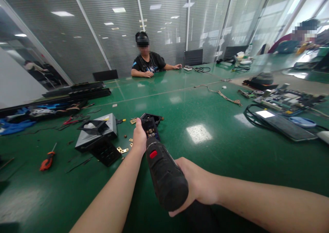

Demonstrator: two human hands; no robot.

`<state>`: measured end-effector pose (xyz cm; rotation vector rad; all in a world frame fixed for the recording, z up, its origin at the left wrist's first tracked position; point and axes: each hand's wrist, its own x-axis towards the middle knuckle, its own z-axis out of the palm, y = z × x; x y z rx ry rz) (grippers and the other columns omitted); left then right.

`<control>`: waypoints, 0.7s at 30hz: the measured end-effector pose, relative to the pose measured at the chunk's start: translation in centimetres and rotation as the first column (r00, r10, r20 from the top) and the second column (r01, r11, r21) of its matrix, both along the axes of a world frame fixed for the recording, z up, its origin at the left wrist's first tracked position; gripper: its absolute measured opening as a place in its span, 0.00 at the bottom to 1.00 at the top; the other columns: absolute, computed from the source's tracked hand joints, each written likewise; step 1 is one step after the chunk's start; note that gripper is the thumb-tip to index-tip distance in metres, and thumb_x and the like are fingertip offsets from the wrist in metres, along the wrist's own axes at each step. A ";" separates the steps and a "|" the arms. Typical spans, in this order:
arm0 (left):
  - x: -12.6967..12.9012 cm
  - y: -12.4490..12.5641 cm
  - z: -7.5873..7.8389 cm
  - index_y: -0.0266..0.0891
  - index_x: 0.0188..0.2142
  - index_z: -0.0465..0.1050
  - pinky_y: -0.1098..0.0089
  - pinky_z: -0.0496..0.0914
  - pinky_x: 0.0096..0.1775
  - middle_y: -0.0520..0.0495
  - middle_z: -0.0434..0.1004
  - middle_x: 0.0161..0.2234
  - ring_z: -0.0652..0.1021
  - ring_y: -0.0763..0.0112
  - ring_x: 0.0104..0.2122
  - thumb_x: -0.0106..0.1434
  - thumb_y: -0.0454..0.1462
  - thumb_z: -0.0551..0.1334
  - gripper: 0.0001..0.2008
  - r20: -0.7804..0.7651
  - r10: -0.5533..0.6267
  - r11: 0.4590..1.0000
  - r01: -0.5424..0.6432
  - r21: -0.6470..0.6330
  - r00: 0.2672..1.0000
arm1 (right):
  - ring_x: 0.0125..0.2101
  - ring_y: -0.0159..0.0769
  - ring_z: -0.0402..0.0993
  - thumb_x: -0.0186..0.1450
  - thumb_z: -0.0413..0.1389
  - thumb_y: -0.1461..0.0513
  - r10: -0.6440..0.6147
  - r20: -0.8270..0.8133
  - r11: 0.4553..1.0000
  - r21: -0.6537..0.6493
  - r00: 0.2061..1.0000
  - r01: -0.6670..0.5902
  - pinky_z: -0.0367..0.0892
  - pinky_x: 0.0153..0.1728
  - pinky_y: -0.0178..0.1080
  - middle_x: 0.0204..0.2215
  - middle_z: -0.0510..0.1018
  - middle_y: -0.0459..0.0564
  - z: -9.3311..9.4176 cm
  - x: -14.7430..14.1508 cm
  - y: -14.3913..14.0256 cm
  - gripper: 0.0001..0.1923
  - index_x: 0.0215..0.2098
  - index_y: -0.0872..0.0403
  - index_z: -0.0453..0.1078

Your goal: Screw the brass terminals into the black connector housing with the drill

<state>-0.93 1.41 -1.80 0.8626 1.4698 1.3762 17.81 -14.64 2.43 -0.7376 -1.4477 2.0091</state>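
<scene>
My right hand (195,184) grips a black electric screwdriver (164,173) with a red switch, its tip aimed at a small black plastic part (151,125) with brass contacts on the green table (205,150). My left hand (139,136) holds that part steady from its left side. Small brass pieces (122,150) lie loose just left of my left hand. The screwdriver's tip is hidden behind its own body.
A grey box with a black frame (96,131) and a black grid panel (105,152) sit to the left. An orange-handled screwdriver (47,161) lies further left. Circuit boards, cables and a tablet (282,123) are at the right. Another person (148,59) sits across the table.
</scene>
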 end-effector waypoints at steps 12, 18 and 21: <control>-0.1 0.4 -0.7 0.34 0.41 0.83 0.61 0.77 0.45 0.34 0.86 0.41 0.84 0.51 0.45 0.67 0.66 0.53 0.38 0.033 -0.001 0.998 -0.001 0.064 0.999 | 0.29 0.38 0.76 0.36 0.81 0.59 -0.027 -0.006 1.000 -0.010 1.000 0.027 0.73 0.30 0.38 0.28 0.80 0.48 0.2 -0.1 0.0 0.24 0.27 0.58 0.79; -0.3 1.0 -1.5 0.34 0.44 0.81 0.63 0.78 0.40 0.39 0.85 0.41 0.84 0.57 0.39 0.65 0.62 0.59 0.32 0.262 -0.083 0.986 0.042 0.159 0.962 | 0.26 0.38 0.77 0.37 0.81 0.60 0.016 -0.042 0.998 -0.060 0.999 -0.019 0.73 0.28 0.38 0.26 0.81 0.48 0.3 0.2 0.2 0.23 0.26 0.58 0.78; -0.3 1.2 -1.9 0.34 0.46 0.80 0.62 0.78 0.39 0.40 0.84 0.39 0.84 0.59 0.36 0.64 0.60 0.61 0.31 0.319 -0.108 0.981 0.048 0.190 0.942 | 0.25 0.37 0.77 0.37 0.81 0.61 0.037 -0.064 0.994 -0.104 0.997 -0.044 0.73 0.27 0.37 0.24 0.81 0.47 0.1 0.3 0.1 0.22 0.25 0.57 0.77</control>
